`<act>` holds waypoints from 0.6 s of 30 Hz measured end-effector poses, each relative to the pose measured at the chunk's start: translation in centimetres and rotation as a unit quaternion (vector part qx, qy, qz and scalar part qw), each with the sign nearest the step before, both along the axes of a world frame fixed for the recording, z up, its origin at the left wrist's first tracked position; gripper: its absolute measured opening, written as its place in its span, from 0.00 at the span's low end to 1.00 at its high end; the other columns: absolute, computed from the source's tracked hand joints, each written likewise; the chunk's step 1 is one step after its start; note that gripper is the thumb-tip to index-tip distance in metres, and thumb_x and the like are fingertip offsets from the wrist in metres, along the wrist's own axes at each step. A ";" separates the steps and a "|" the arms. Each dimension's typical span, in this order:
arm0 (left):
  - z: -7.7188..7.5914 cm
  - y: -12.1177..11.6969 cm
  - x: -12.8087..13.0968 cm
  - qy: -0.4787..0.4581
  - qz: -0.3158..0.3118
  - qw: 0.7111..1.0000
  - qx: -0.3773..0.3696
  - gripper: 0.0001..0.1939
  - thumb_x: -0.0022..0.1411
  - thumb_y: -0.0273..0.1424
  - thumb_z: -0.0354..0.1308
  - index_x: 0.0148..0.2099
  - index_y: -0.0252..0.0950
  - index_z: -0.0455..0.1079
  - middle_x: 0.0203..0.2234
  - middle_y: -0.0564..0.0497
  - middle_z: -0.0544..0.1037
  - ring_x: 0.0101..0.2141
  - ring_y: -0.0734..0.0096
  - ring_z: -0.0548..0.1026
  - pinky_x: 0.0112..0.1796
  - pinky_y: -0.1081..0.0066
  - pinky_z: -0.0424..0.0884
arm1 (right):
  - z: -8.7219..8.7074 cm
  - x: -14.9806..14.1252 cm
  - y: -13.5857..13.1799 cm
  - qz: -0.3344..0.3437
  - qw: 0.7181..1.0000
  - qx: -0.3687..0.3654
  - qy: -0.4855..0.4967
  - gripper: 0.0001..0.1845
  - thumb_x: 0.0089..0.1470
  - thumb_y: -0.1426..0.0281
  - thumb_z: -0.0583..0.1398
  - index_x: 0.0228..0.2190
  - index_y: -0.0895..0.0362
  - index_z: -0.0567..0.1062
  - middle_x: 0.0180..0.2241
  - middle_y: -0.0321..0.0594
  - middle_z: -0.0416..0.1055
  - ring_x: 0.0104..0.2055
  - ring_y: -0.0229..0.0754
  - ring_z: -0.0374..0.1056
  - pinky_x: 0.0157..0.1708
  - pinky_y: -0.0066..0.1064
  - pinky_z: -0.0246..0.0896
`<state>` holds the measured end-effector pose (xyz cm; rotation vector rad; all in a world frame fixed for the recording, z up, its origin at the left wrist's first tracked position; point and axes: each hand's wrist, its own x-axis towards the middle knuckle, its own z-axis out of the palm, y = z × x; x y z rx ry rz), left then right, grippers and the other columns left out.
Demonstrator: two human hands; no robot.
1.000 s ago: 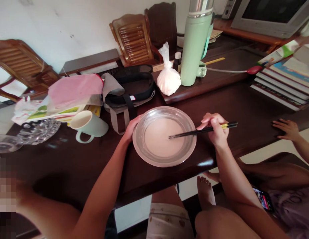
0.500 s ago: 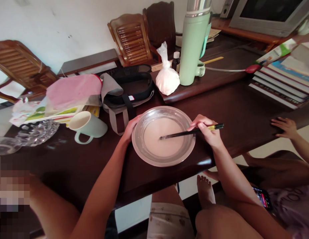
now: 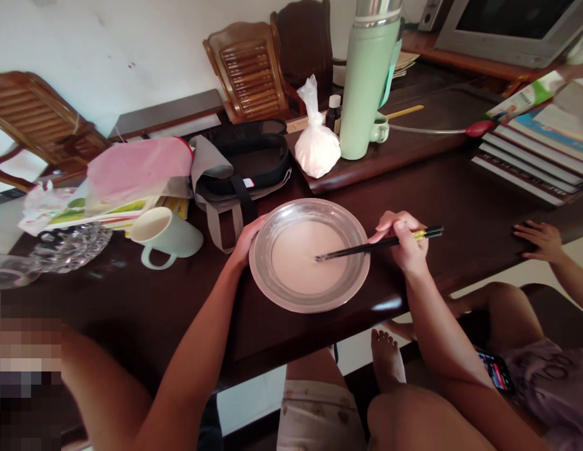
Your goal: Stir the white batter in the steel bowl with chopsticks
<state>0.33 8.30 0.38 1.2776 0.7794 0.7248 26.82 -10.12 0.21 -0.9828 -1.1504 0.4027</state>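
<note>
A round metal dish (image 3: 273, 282) holding a pale pinkish batter (image 3: 296, 263) sits near the front edge of a dark wooden table (image 3: 131, 300). My left hand (image 3: 247, 241) grips the dish's left rim. My right hand (image 3: 404, 241) is closed round a pair of black chopsticks (image 3: 367, 247), whose tips dip into the batter right of the dish's middle.
A mint mug (image 3: 162, 238) lies on its side left of the dish, beside a glass ashtray (image 3: 68, 247). Behind stand a dark bag (image 3: 244, 166), a tied bag of white powder (image 3: 316, 144) and a green flask (image 3: 364, 88). Stacked books (image 3: 531, 150) lie at right, where another person's hand (image 3: 538, 241) rests on the table.
The chopstick tips swept left across the batter and have come back to the right. My left hand has stayed on the rim. The other person's knee has risen at right.
</note>
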 end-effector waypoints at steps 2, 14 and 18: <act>-0.1 0.0 0.0 0.002 -0.001 1.000 0.004 0.20 0.53 0.39 0.59 0.46 0.36 0.78 0.47 0.49 0.80 0.52 0.55 0.73 0.56 0.61 0.63 | 0.0 -0.1 -0.1 0.044 0.999 -0.026 -0.014 0.13 0.63 0.64 0.56 0.33 0.52 0.79 0.23 0.36 0.77 0.26 0.41 0.72 0.28 0.34 0.64; -0.1 0.0 -0.1 -0.001 -0.002 1.000 0.002 0.20 0.53 0.40 0.59 0.46 0.36 0.78 0.45 0.49 0.81 0.51 0.55 0.73 0.55 0.61 0.64 | -0.1 -0.1 -0.1 0.048 0.996 -0.060 -0.055 0.10 0.62 0.65 0.57 0.35 0.52 0.78 0.26 0.37 0.78 0.30 0.41 0.74 0.32 0.34 0.65; -0.2 0.1 -0.1 -0.004 -0.001 1.000 -0.006 0.20 0.53 0.40 0.60 0.45 0.36 0.78 0.44 0.49 0.81 0.50 0.56 0.74 0.54 0.62 0.65 | -0.1 0.0 0.0 -0.016 0.999 -0.028 -0.041 0.11 0.62 0.66 0.57 0.33 0.52 0.79 0.26 0.36 0.78 0.29 0.40 0.72 0.34 0.34 0.64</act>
